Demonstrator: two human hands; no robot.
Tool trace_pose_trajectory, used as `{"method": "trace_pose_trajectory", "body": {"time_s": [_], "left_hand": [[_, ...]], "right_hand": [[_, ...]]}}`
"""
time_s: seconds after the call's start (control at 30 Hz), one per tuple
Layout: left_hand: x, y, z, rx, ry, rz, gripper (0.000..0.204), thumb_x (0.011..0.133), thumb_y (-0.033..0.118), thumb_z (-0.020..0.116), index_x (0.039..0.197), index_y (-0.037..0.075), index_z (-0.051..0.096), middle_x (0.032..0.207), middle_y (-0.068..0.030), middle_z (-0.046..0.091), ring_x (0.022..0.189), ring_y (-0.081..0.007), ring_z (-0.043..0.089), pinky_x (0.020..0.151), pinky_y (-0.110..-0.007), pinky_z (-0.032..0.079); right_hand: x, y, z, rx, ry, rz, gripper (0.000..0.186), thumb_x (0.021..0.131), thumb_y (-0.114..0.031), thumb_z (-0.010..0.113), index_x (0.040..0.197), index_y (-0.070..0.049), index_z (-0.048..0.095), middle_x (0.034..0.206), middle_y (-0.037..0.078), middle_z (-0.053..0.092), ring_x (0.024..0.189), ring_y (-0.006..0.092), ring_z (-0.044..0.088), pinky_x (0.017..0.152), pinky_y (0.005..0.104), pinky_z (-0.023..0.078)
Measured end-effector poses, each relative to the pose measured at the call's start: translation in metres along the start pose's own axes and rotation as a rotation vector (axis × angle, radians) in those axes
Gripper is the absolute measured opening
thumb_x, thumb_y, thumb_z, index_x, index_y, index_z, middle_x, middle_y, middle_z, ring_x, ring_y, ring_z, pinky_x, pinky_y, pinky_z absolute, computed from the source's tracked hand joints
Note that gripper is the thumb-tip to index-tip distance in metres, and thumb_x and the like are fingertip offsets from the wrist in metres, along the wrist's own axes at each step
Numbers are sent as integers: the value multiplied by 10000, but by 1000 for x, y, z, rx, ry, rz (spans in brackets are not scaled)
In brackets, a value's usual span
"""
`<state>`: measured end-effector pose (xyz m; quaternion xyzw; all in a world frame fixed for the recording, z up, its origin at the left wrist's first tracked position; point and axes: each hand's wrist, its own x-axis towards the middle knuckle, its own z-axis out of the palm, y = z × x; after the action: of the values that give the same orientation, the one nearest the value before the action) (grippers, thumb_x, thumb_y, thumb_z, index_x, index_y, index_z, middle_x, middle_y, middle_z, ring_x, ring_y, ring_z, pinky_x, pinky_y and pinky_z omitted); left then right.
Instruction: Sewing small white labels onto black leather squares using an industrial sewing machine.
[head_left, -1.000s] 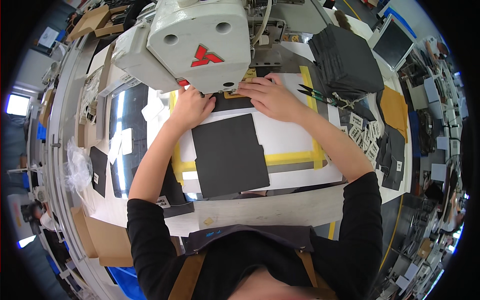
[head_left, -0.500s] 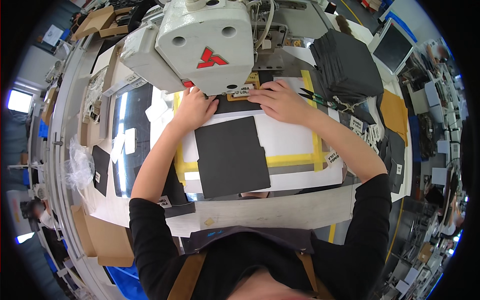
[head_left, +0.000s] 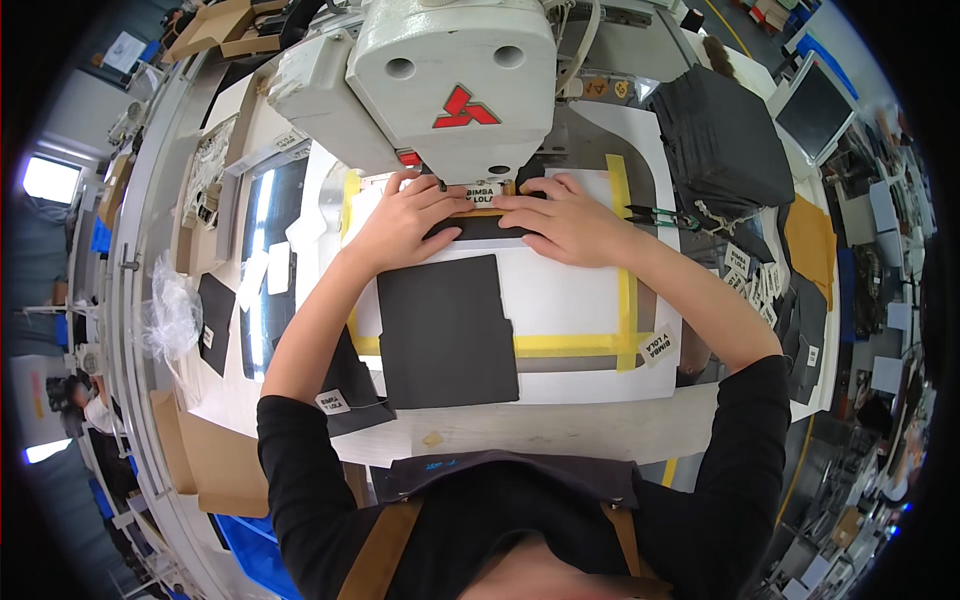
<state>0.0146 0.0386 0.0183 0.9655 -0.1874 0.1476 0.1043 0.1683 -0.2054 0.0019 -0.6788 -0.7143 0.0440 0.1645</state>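
A small white label (head_left: pixel 481 197) with dark print lies under the head of a white sewing machine (head_left: pixel 450 95), on a black fabric piece (head_left: pixel 490 229). My left hand (head_left: pixel 408 222) lies beside it with the fingers stretched out, the tips at the label's left edge. From the right, my right hand (head_left: pixel 572 222) rests on the black piece, its fingers extended and the tips at the label's right edge. A tan strip shows along the label's lower edge. Nearer to me, a loose black panel (head_left: pixel 445 330) lies flat on the white, yellow-taped work surface (head_left: pixel 575 310).
A tall stack of black panels (head_left: pixel 718 135) stands at the right rear. Thread snips (head_left: pixel 660 217) lie beside my right forearm, with a pile of white labels (head_left: pixel 757 285) farther right. At left are a clear plastic bag (head_left: pixel 170 315) and a black piece with a label (head_left: pixel 350 385).
My left hand has moved right, its fingertips now at the label's left edge. My right hand stays by the label's right edge. The whole view has shifted slightly.
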Motion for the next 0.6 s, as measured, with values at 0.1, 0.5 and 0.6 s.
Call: {"method": "trace_pose_trajectory", "body": {"time_s": [0.1, 0.5, 0.6], "left_hand": [[4, 0, -1, -6, -84, -49, 326, 843, 247, 660, 1156, 159, 655, 1225, 13, 641, 1107, -228, 536, 965, -447, 357], [15, -9, 17, -182, -85, 6, 449, 748, 121, 571, 1192, 177, 599, 1172, -5, 661, 1175, -291, 464, 916, -435, 325], [11, -4, 17, -154, -43, -40, 372, 786, 143, 615, 1155, 189, 635, 1125, 28, 674, 1152, -256, 491, 891, -422, 334]], "right_hand": [[-1, 0, 2, -44, 40, -23, 313, 922, -241, 567, 1216, -138, 590, 1401, 1, 519, 1262, 265, 437, 1066, 436, 298], [0, -3, -1, -50, 68, -13, 264, 902, -241, 597, 1145, -139, 586, 1346, 5, 556, 1230, 250, 466, 1023, 419, 308], [-1, 1, 1, -102, 69, -45, 257, 900, -253, 600, 1133, -147, 592, 1343, -5, 559, 1185, 238, 480, 999, 408, 311]]}}
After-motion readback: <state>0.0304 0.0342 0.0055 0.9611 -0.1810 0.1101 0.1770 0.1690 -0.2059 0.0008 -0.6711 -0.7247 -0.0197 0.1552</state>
